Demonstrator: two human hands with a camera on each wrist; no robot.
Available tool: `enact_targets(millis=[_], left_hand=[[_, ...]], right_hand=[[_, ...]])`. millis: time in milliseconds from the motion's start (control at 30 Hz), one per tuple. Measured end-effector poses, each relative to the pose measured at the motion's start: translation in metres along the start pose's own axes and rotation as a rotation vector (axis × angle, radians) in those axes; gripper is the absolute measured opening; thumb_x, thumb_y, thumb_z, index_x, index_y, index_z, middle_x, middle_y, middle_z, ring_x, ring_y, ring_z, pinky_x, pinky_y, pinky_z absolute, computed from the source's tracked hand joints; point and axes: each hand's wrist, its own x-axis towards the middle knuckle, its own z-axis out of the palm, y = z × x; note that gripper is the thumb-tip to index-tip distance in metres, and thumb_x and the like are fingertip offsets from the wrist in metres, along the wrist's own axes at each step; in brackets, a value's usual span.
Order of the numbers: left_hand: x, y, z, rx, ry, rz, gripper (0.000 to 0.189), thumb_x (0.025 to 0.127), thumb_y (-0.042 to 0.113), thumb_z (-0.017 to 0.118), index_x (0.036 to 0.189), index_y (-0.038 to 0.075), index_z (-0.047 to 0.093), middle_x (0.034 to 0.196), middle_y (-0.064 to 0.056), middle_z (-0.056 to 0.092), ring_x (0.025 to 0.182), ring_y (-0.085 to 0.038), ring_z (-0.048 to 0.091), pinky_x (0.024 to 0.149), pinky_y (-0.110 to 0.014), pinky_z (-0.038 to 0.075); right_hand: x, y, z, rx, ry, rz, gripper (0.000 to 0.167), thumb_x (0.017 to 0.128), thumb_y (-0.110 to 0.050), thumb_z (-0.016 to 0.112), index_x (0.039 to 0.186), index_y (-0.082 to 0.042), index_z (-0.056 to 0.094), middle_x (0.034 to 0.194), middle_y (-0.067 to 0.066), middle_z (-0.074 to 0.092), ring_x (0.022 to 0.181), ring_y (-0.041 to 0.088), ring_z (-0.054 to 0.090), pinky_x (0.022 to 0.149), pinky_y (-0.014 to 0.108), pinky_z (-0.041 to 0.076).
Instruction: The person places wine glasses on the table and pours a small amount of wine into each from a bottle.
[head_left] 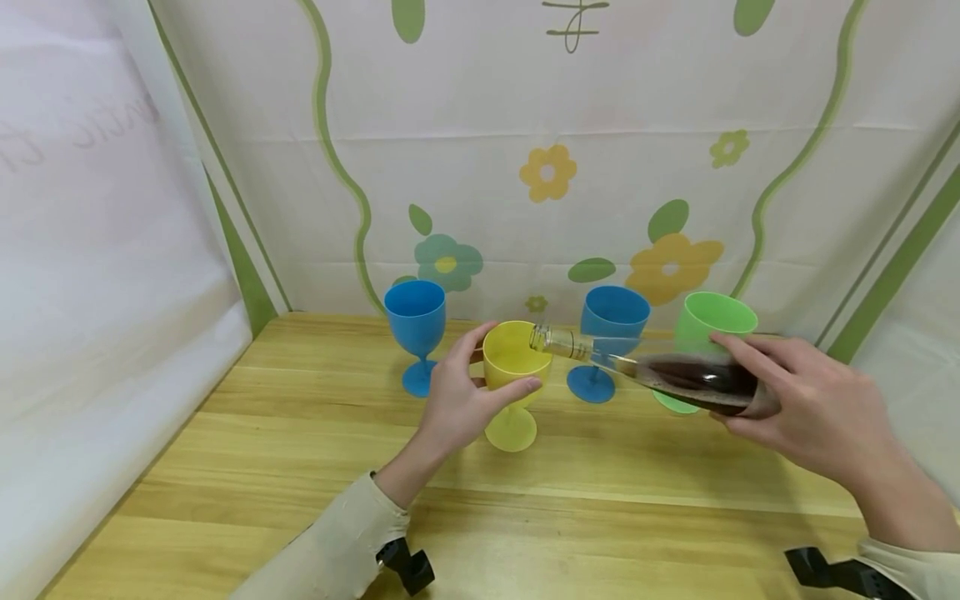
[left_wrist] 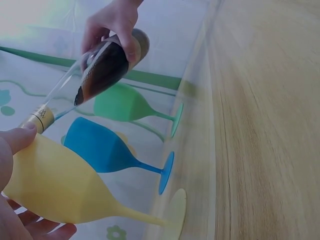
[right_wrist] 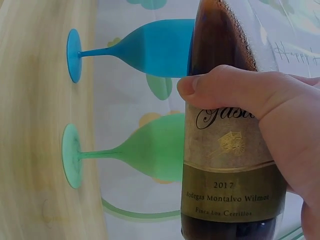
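Observation:
My left hand grips the bowl of a yellow goblet, thumb on the near side. The goblet stands upright with its foot on the table. My right hand holds a clear glass wine bottle by its labelled body, tipped nearly level. Its mouth is at the yellow goblet's rim. Dark liquid lies along the bottle's lower side, and I cannot tell whether any flows out. In the right wrist view the thumb presses on the bottle's label. The inside bottom of the goblet is hidden.
A blue goblet stands left of the yellow one. Another blue goblet and a green goblet stand to the right, partly behind the bottle. Behind the wooden table hangs a flower-printed cloth.

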Motion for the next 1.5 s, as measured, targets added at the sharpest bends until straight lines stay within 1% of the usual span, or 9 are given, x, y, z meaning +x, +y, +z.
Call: enact_targets(millis=[133, 367, 533, 800, 1000, 1100, 1333, 1500], left_hand=[[-0.001, 0.000, -0.001, 0.013, 0.002, -0.001, 0.089, 0.082, 0.031, 0.094, 0.157, 0.014, 0.049, 0.140, -0.004, 0.063, 0.119, -0.024, 0.068, 0.092, -0.041, 0.065], [-0.003, 0.001, -0.002, 0.036, 0.009, 0.005, 0.088, 0.082, 0.032, 0.094, 0.156, 0.015, 0.049, 0.140, -0.005, 0.064, 0.120, -0.023, 0.066, 0.094, -0.041, 0.064], [-0.002, 0.001, -0.002, 0.037, 0.009, 0.008, 0.089, 0.082, 0.032, 0.094, 0.156, 0.014, 0.049, 0.141, -0.005, 0.063, 0.121, -0.023, 0.066, 0.093, -0.041, 0.065], [-0.003, 0.001, -0.002, 0.037, 0.005, 0.004, 0.089, 0.082, 0.031, 0.094, 0.157, 0.014, 0.048, 0.142, -0.006, 0.062, 0.121, -0.023, 0.066, 0.094, -0.041, 0.065], [-0.003, 0.000, -0.002, 0.029, 0.004, 0.012, 0.090, 0.082, 0.031, 0.094, 0.158, 0.012, 0.047, 0.141, -0.006, 0.062, 0.120, -0.023, 0.066, 0.092, -0.040, 0.065], [-0.003, 0.000, -0.003, 0.028, 0.004, 0.015, 0.091, 0.082, 0.031, 0.094, 0.158, 0.011, 0.047, 0.141, -0.006, 0.062, 0.120, -0.023, 0.066, 0.092, -0.040, 0.065], [-0.003, 0.000, -0.002, 0.038, 0.007, 0.014, 0.090, 0.082, 0.032, 0.094, 0.157, 0.014, 0.048, 0.141, -0.006, 0.062, 0.121, -0.023, 0.066, 0.092, -0.040, 0.065], [-0.003, -0.001, -0.002, 0.035, 0.006, 0.019, 0.090, 0.082, 0.031, 0.094, 0.157, 0.012, 0.048, 0.141, -0.006, 0.062, 0.121, -0.024, 0.066, 0.092, -0.039, 0.065]], right_hand=[[0.001, -0.001, -0.002, 0.004, -0.001, 0.003, 0.090, 0.095, -0.086, 0.030, 0.135, -0.017, 0.072, 0.114, 0.018, 0.072, 0.090, 0.040, 0.069, 0.055, 0.062, 0.054], [0.005, -0.002, -0.006, -0.003, 0.013, -0.031, 0.085, 0.098, -0.080, 0.033, 0.137, -0.015, 0.071, 0.114, 0.019, 0.072, 0.092, 0.038, 0.069, 0.057, 0.060, 0.056], [0.006, -0.002, -0.008, -0.010, 0.031, -0.038, 0.083, 0.099, -0.079, 0.032, 0.139, -0.017, 0.071, 0.113, 0.018, 0.073, 0.093, 0.038, 0.069, 0.061, 0.059, 0.056], [0.006, -0.003, -0.011, -0.001, 0.024, -0.031, 0.086, 0.099, -0.080, 0.029, 0.142, -0.018, 0.069, 0.116, 0.018, 0.072, 0.097, 0.040, 0.068, 0.071, 0.057, 0.054], [0.008, -0.004, -0.012, 0.006, 0.041, -0.034, 0.086, 0.100, -0.081, 0.028, 0.141, -0.018, 0.070, 0.116, 0.017, 0.072, 0.097, 0.040, 0.068, 0.074, 0.054, 0.052], [0.009, -0.006, -0.014, 0.000, 0.031, -0.037, 0.087, 0.101, -0.081, 0.027, 0.142, -0.017, 0.069, 0.116, 0.017, 0.072, 0.098, 0.040, 0.067, 0.075, 0.053, 0.052], [0.012, -0.007, -0.020, -0.035, -0.028, -0.032, 0.089, 0.102, -0.081, 0.023, 0.145, -0.015, 0.066, 0.119, 0.019, 0.070, 0.099, 0.042, 0.067, 0.077, 0.054, 0.054], [0.013, -0.008, -0.023, -0.054, -0.030, -0.045, 0.089, 0.102, -0.080, 0.022, 0.146, -0.016, 0.065, 0.119, 0.020, 0.070, 0.098, 0.044, 0.067, 0.076, 0.057, 0.056]])
